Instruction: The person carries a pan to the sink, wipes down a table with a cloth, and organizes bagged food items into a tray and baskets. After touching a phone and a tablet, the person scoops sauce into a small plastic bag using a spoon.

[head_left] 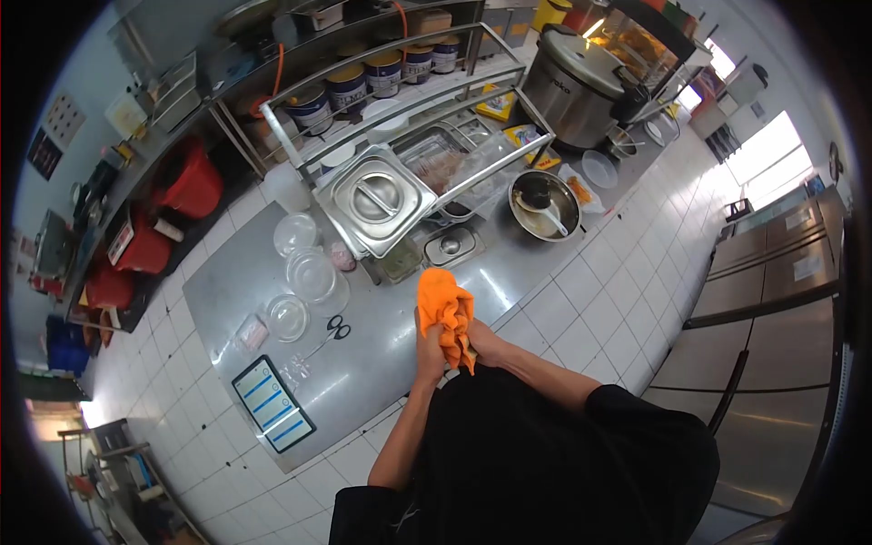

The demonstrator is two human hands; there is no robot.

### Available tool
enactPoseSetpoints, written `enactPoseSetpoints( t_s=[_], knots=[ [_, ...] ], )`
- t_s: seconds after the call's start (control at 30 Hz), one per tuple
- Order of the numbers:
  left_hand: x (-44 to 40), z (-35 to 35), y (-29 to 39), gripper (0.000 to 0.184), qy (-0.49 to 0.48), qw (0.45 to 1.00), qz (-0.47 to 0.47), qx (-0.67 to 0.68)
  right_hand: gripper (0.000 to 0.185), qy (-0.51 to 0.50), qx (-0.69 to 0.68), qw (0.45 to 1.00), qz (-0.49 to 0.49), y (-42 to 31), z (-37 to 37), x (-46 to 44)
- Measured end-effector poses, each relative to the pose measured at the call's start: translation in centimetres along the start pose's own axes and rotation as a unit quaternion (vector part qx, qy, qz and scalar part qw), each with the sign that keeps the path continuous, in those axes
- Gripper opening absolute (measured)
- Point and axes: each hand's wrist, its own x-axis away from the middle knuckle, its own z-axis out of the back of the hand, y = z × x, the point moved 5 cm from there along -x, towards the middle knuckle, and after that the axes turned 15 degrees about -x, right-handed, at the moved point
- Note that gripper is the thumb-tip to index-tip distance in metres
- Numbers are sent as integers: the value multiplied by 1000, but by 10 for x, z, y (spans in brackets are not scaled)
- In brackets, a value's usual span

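An orange cloth is bunched up in front of my body, over the near edge of the steel table. My left hand grips it from the left side. On the other side, my right hand is closed on its lower folds, with the fingertips partly hidden by the fabric. Just beyond the cloth are a small lidded steel pan and a container of green contents. Black-handled scissors lie on the table to the left.
Clear plastic containers and a tablet sit on the left of the table. Behind stand a metal rack, a lidded steel tray, a steel bowl with a ladle and a large cooker. Steel fridges line the right.
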Motion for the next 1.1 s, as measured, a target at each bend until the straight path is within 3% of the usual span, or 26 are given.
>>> enactPoseSetpoints(
  t_s=[0.1,0.13,0.23,0.33,0.43,0.53,0.63,0.7,0.77,0.87,0.97,1.03,1.1],
  knots=[
    [0,-5,22,33,4,1000,-14,-9,40,-20,-40,994,-99,4,0,-7],
    [-3,-7,32,37,28,984,-65,-164,38,-64,-51,989,-127,2,-6,-6],
    [-17,0,26,32,0,938,-111,-329,36,-103,-18,983,-154,5,12,-29],
    [-25,-4,26,29,12,943,-125,-307,34,-165,70,970,-166,-19,18,-38],
    [-33,-3,26,30,16,919,-140,-368,34,-225,107,954,-169,-30,26,-49],
    [-40,9,21,34,6,952,-66,-297,34,-270,-16,933,-236,-54,25,-47],
    [-41,53,-2,34,83,932,-47,-350,41,-197,-61,970,-131,-89,78,-62],
    [-34,84,-19,35,114,925,-27,-362,46,-26,-57,998,-18,-94,156,-96],
    [-24,111,-37,38,146,925,-4,-350,50,25,-91,994,54,-107,213,-119],
    [-13,133,-49,42,184,932,29,-310,47,38,-201,971,126,-146,204,-125],
    [-8,138,-50,45,205,929,40,-304,37,33,-174,966,190,-173,181,-152],
    [-13,145,-52,48,217,923,32,-317,31,97,-202,956,190,-174,183,-162],
    [-13,149,-47,53,198,861,25,-468,27,166,-234,942,176,-163,191,-169]
  ],
)
